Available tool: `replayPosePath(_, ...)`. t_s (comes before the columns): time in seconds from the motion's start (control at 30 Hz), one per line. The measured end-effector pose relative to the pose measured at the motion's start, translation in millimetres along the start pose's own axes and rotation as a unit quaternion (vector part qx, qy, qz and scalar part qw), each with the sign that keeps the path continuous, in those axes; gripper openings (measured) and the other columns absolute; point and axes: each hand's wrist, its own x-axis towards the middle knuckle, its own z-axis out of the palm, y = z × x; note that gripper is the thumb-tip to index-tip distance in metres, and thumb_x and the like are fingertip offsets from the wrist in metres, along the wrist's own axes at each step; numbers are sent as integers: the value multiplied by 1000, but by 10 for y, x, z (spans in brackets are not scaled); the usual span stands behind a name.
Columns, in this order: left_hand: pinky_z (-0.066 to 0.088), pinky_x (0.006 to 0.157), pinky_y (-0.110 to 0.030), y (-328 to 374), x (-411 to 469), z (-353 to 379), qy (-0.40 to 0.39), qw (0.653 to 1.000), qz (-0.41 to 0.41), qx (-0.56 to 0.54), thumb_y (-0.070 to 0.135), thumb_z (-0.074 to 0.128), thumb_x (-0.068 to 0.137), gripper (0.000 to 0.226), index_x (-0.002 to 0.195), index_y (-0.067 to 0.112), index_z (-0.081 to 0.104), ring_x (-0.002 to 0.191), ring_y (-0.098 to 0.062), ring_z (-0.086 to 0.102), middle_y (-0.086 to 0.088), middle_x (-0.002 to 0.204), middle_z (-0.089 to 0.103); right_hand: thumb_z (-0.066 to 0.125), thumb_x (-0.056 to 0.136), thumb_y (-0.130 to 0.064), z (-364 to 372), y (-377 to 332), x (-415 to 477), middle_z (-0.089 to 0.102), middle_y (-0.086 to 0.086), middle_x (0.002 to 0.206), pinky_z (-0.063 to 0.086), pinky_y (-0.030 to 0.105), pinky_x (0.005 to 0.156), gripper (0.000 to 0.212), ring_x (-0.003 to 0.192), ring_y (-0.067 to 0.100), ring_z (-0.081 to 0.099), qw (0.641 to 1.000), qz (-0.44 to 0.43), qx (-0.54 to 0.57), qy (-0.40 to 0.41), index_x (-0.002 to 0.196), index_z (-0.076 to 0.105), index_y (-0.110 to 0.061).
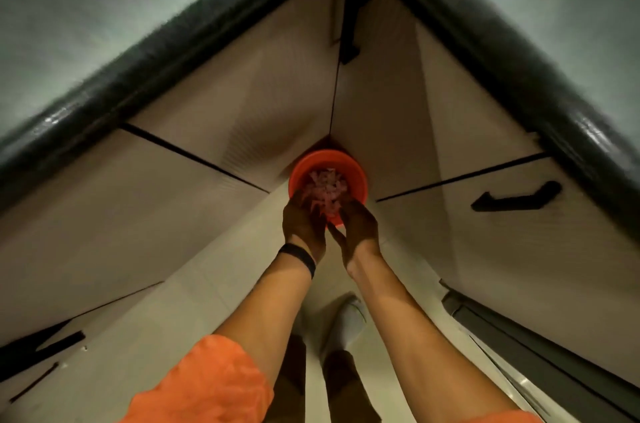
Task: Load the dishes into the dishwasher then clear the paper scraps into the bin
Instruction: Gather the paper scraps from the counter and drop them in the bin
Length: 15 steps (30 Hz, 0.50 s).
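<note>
Bin: we see a round orange bin (298, 176) on the floor at the centre of the frame, tucked into the corner where two runs of cabinets (214, 103) meet.
Paper scraps: pale scraps (325, 187) lie heaped inside the bin.
Left hand: the left hand (304, 225) is over the bin's near rim, fingers reaching in towards the scraps. It is dark and blurred, so we cannot tell whether it grasps any.
Right hand: the right hand (358, 232) is just beside the left at the same rim, thumb spread, fingers loose and released.
Wrist: a black band (298, 259) circles the left wrist.
Right of frame: a black handle (516, 197) on a drawer front.
Bottom: an orange sleeve (207, 384) and a pale sock (346, 322) on the tiled floor.
</note>
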Motion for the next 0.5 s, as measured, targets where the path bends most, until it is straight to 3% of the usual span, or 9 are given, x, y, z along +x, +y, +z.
replayPosePath(0.1, 53, 83, -33, 141, -502, 94, 5, 1000, 3, -9, 27, 46, 105, 22, 111, 18, 64, 99, -24, 64, -9, 109, 69, 54, 101, -17, 22, -204, -486, 68, 10, 123, 54, 44, 100, 22, 109, 22, 66, 997, -33, -66, 3, 120, 65, -17)
replayPosePath(0.2, 41, 112, -44, 295, -1131, 183, -37, 999, 10, -11, 32, 41, 107, 39, 134, 11, 57, 127, -31, 55, -17, 137, 59, 54, 103, -19, 75, -553, -1160, 63, 6, 128, 48, 43, 106, 18, 119, 24, 60, 994, -59, -89, -9, 117, 64, -23)
replayPosePath(0.27, 31, 120, -43, 428, -1589, 262, -62, 998, 30, -6, 34, 40, 107, 45, 145, 12, 49, 141, -30, 42, -14, 151, 46, 53, 104, -18, 101, -784, -1601, 64, 4, 129, 49, 43, 106, 23, 122, 20, 59, 991, -88, -83, -63, 121, 67, -18)
replayPosePath(0.5, 37, 116, -41, 761, -2976, 570, -166, 981, 97, -11, 35, 38, 107, 43, 138, 13, 57, 126, -25, 58, -11, 138, 61, 56, 102, -16, 55, -1451, -2900, 73, -1, 116, 54, 38, 101, 22, 113, 11, 67, 965, -205, -91, -134, 117, 72, -20)
